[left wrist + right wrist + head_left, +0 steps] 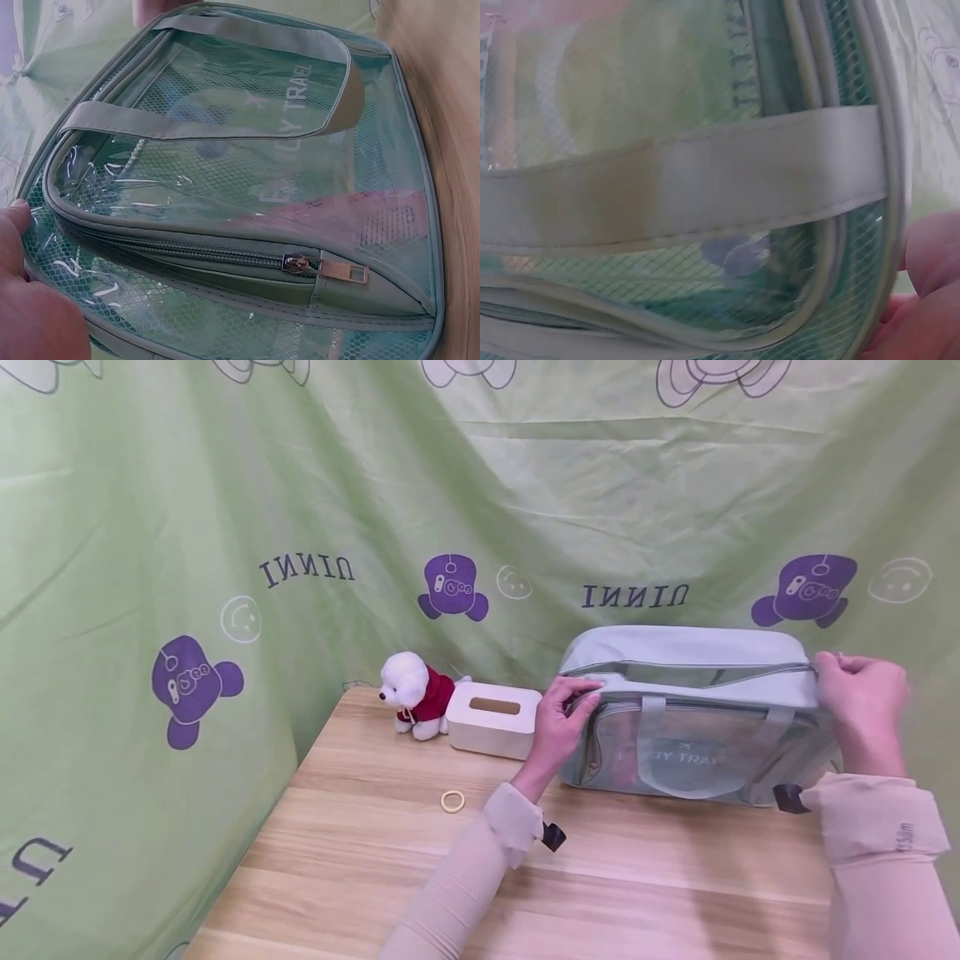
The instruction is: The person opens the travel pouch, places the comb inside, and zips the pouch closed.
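A pale green, see-through travel bag (690, 693) stands upright at the back right of the table, its top zipper gaping along most of its length. At the bag's upper left corner, my left hand (561, 718) pinches the top edge between thumb and fingers. My right hand (862, 702) has its fingers curled at the right end of the top zipper; what lies inside its grip is hidden. In the left wrist view, a metal zipper pull (345, 271) hangs on the front pocket. A flat carry strap (705, 191) crosses the front in the right wrist view.
Left of the bag sits a white tissue box (487, 739) with a slot on top. Beside it is a white toy dog (408, 685) in a red top. A small yellow ring (452, 802) lies on the wooden table (360, 860). Behind hangs a green printed curtain (375, 485).
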`<act>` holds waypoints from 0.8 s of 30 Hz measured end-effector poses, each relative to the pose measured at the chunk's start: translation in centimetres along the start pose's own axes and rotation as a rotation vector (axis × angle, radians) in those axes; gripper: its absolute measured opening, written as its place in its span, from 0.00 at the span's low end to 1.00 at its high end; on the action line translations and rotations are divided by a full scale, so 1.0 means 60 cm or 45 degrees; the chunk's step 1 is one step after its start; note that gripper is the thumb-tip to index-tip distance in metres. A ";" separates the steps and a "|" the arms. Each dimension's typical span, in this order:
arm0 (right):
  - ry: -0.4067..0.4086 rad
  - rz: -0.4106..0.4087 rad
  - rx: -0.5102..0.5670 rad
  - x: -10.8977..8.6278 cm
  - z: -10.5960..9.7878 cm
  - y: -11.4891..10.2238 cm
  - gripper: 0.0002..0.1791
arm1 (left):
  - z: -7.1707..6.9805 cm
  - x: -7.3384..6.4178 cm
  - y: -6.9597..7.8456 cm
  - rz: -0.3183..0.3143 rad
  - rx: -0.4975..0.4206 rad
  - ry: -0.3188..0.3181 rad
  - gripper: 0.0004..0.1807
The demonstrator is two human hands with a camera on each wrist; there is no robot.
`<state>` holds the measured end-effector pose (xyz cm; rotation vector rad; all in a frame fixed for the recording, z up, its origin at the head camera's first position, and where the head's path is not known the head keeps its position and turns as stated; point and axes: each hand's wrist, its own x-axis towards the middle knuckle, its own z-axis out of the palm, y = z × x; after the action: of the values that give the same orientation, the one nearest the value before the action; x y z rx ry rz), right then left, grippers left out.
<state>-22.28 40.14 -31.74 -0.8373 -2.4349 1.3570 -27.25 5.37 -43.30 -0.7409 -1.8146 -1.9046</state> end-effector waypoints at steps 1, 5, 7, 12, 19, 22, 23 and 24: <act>0.003 -0.013 -0.031 -0.002 0.001 -0.003 0.37 | 0.001 0.000 0.000 -0.002 -0.003 0.001 0.10; -0.012 -0.099 -0.094 -0.014 0.008 -0.017 0.40 | 0.001 -0.001 -0.002 0.005 -0.001 0.003 0.10; -0.012 -0.125 -0.108 -0.021 0.015 -0.024 0.39 | 0.001 -0.001 -0.003 0.017 -0.003 -0.003 0.10; 0.015 -0.149 -0.133 -0.036 0.033 -0.039 0.37 | 0.000 -0.001 -0.005 0.050 -0.010 -0.019 0.10; 0.029 -0.187 -0.166 -0.044 0.050 -0.052 0.36 | 0.001 -0.001 -0.007 0.039 -0.006 -0.016 0.10; 0.042 -0.185 -0.160 -0.046 0.056 -0.054 0.36 | 0.000 0.000 -0.006 0.034 -0.017 -0.022 0.10; 0.049 -0.185 -0.157 -0.046 0.057 -0.054 0.35 | 0.000 0.000 -0.006 0.034 -0.020 -0.025 0.10; 0.058 -0.184 -0.158 -0.047 0.058 -0.054 0.35 | 0.000 0.000 -0.006 0.035 -0.018 -0.029 0.10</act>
<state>-22.81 34.73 -30.72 -0.6958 -2.5108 1.1346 -27.49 5.37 -43.61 -0.7912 -1.7967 -1.9006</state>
